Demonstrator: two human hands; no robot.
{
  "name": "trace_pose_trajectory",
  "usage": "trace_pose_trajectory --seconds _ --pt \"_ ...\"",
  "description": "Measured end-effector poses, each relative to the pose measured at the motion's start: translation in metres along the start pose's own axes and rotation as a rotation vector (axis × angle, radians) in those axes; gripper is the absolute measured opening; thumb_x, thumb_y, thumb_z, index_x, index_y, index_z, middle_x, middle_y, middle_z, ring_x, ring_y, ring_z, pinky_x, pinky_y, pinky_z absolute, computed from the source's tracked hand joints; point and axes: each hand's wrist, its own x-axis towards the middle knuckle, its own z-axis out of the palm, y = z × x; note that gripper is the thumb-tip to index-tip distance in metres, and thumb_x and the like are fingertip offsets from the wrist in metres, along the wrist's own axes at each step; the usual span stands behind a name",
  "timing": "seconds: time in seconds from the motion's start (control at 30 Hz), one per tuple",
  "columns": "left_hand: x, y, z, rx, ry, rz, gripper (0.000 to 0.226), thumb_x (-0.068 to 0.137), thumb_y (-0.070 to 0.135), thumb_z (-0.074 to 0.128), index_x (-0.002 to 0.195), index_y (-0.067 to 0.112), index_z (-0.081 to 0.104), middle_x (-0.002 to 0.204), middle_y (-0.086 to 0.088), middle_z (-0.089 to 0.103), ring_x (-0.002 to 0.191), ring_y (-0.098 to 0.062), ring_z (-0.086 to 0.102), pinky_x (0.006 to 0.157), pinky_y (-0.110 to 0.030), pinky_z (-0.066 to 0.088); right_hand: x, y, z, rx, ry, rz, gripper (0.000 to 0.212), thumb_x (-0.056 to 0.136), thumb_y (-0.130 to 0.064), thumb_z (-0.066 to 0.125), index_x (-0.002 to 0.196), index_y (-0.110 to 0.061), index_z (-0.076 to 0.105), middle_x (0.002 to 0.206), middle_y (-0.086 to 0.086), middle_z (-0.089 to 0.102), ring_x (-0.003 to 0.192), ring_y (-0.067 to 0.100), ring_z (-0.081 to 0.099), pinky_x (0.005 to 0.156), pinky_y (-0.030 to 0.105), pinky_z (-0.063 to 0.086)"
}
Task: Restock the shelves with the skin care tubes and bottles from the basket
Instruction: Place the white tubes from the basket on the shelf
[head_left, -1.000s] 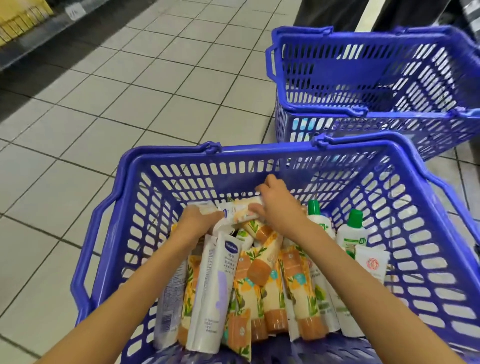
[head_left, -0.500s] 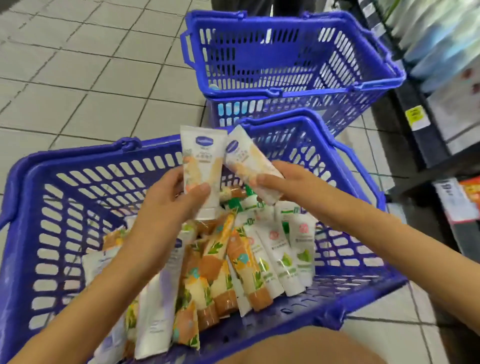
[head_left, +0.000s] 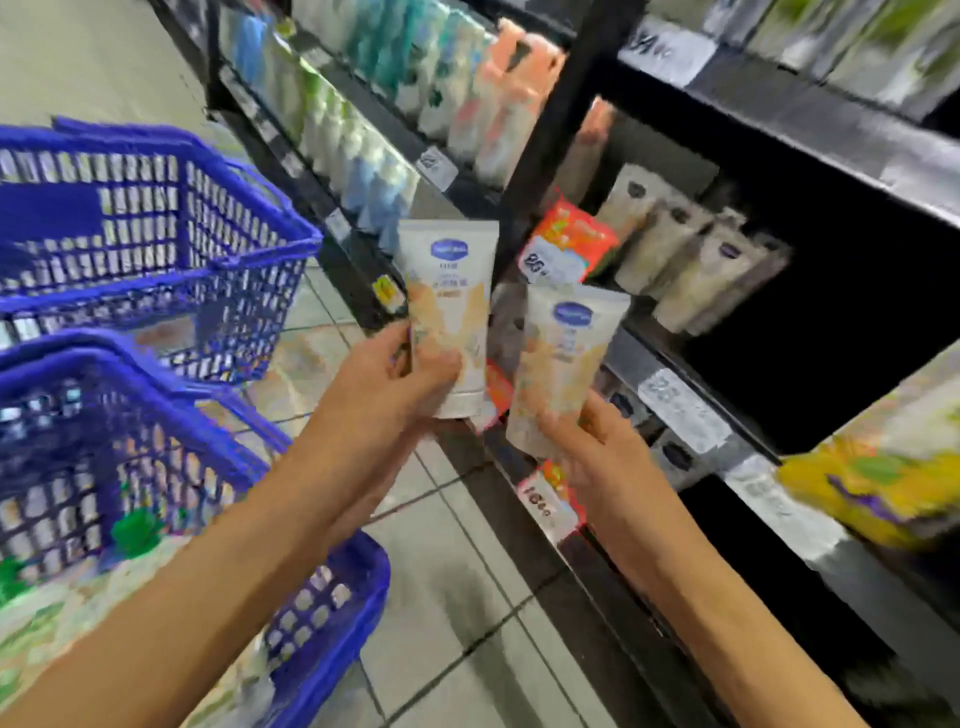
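Note:
My left hand (head_left: 395, 384) grips a white and orange tube (head_left: 449, 291) with a blue oval logo, held upright. My right hand (head_left: 592, 447) grips a second matching tube (head_left: 563, 353) just to the right and a little lower. Both tubes are up in front of the black shelf unit (head_left: 670, 364), where a row of similar pale tubes (head_left: 691, 249) stands on the middle shelf. The blue basket (head_left: 332, 603) with more tubes and green-capped bottles is at the lower left, beside my left forearm. The picture is blurred.
A second blue basket (head_left: 208, 218) stands on the tiled floor behind the first. Upper shelves hold rows of blue, green and peach bottles (head_left: 415, 88). Orange price tags (head_left: 566, 244) hang on shelf edges. Yellow packs (head_left: 872, 488) sit at the right on a lower shelf.
Both hands lifted a tube each out of the basket and carried them to the right, towards the shelf. The view swung from the basket to the shelves.

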Motion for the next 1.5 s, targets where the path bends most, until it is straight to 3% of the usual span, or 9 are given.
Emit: trace_pose_trajectory --seconds 0.17,0.3,0.4,0.7,0.93,1.23,1.3,1.4,1.5 --pt "0.034 -0.016 0.028 0.063 -0.002 0.047 0.021 0.089 0.003 0.053 0.099 0.019 0.061 0.094 0.004 0.069 0.085 -0.007 0.063 0.075 -0.02 0.05 0.044 -0.025 -0.064 -0.274 0.546 -0.285 0.015 0.088 -0.02 0.061 0.098 -0.008 0.063 0.087 -0.002 0.067 0.075 0.002 0.057 0.066 0.012 0.044" --pt "0.051 -0.022 0.037 0.1 -0.002 0.071 0.023 0.087 0.005 0.057 0.1 0.022 0.063 0.101 0.004 0.07 0.095 -0.011 0.063 0.087 -0.03 0.049 0.098 -0.032 -0.095 -0.56 0.796 -0.248 0.025 0.085 -0.027 0.065 0.098 -0.006 0.063 0.097 0.011 0.067 0.082 0.013 0.054 0.057 0.018 0.031" --pt "0.061 -0.024 0.039 0.158 0.001 0.081 0.024 0.086 0.005 0.059 0.101 0.023 0.062 0.101 0.005 0.07 0.097 -0.012 0.064 0.09 -0.037 0.049 0.127 -0.024 -0.102 -0.613 0.785 -0.22 0.021 0.085 -0.022 0.065 0.094 -0.003 0.062 0.099 0.017 0.066 0.084 0.018 0.053 0.058 0.019 0.026" --pt "0.107 -0.011 0.069 0.366 -0.065 0.146 0.029 0.087 0.007 0.058 0.116 0.013 0.056 0.115 -0.006 0.064 0.11 -0.022 0.059 0.097 -0.042 0.047 0.166 -0.002 -0.113 -0.483 0.675 -0.007 0.046 0.09 -0.026 0.059 0.128 -0.003 0.047 0.125 0.017 0.057 0.115 0.032 0.053 0.081 0.028 0.038" --pt "0.14 -0.025 0.106 0.299 0.013 0.128 0.027 0.089 0.005 0.054 0.116 0.007 0.053 0.12 -0.015 0.059 0.113 -0.029 0.056 0.1 -0.049 0.044 0.167 0.001 -0.116 -0.434 0.562 -0.008 0.032 0.091 -0.021 0.054 0.119 -0.003 0.053 0.118 0.015 0.061 0.096 0.024 0.052 0.077 0.026 0.035" --pt "0.124 -0.032 0.086 0.337 -0.029 0.054 0.037 0.09 0.002 0.051 0.126 0.002 0.049 0.122 -0.015 0.059 0.107 -0.024 0.058 0.093 -0.038 0.048 0.161 0.0 -0.113 -0.501 0.597 -0.023 0.043 0.089 -0.025 0.061 0.122 0.0 0.049 0.123 0.016 0.057 0.113 0.03 0.052 0.076 0.021 0.036" --pt "0.122 -0.03 0.085 0.357 -0.065 0.031 0.036 0.09 0.001 0.05 0.126 0.003 0.05 0.122 -0.016 0.06 0.11 -0.025 0.058 0.094 -0.038 0.048 0.145 -0.001 -0.11 -0.526 0.646 -0.055 0.038 0.09 -0.023 0.06 0.116 0.003 0.052 0.119 0.017 0.058 0.103 0.027 0.055 0.062 0.01 0.033" --pt "0.118 -0.03 0.085 0.337 -0.133 -0.012 0.037 0.091 0.003 0.048 0.128 0.008 0.05 0.124 -0.017 0.058 0.111 -0.026 0.057 0.092 -0.036 0.048 0.114 -0.001 -0.1 -0.475 0.72 -0.251 0.034 0.093 -0.026 0.052 0.122 -0.007 0.055 0.115 0.004 0.06 0.098 0.012 0.055 0.07 0.004 0.036" --pt "0.113 -0.031 0.09 0.293 -0.254 -0.023 0.038 0.094 0.007 0.044 0.131 0.013 0.047 0.124 -0.014 0.059 0.112 -0.024 0.057 0.093 -0.035 0.048 0.09 -0.006 -0.083 -0.299 0.43 -0.307 0.031 0.093 -0.031 0.052 0.122 -0.019 0.055 0.111 -0.009 0.057 0.091 -0.005 0.054 0.069 -0.002 0.041"
